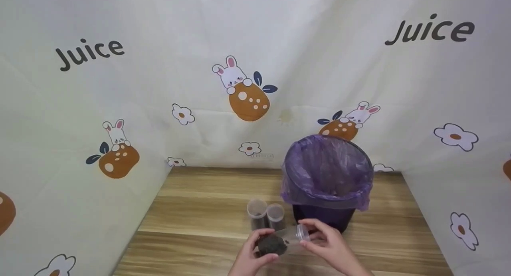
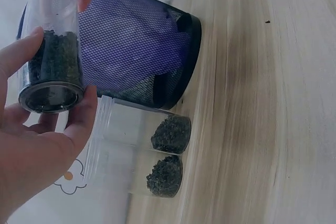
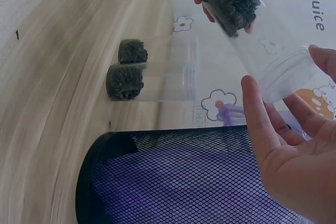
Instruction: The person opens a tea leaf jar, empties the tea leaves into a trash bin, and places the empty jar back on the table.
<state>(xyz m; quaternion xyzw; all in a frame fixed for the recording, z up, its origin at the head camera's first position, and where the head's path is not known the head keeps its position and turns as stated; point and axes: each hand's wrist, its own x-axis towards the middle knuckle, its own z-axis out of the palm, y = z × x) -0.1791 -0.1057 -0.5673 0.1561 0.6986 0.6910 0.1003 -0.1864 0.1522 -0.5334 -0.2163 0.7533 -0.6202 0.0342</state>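
A clear plastic jar (image 1: 289,235) with dark dried tea-like bits in its bottom end is held tilted between both hands. My left hand (image 1: 255,252) grips the jar round its filled bottom end. Its fingers and thumb curl round the wall in the left wrist view. With thumb and fingertips my right hand (image 1: 329,244) pinches the clear lid (image 3: 286,72) at the jar's other end; the lid sits on the rim. Two more clear jars (image 1: 256,212) with the same dark bits in their bottoms stand upright side by side on the table, just beyond the left hand.
A dark mesh bin (image 2: 136,40) lined with a purple bag (image 1: 327,168) stands behind the right hand. Patterned cloth (image 1: 199,88) surrounds the wood-grain table (image 1: 191,212). One tiny dark crumb (image 2: 268,22) lies on the tabletop.
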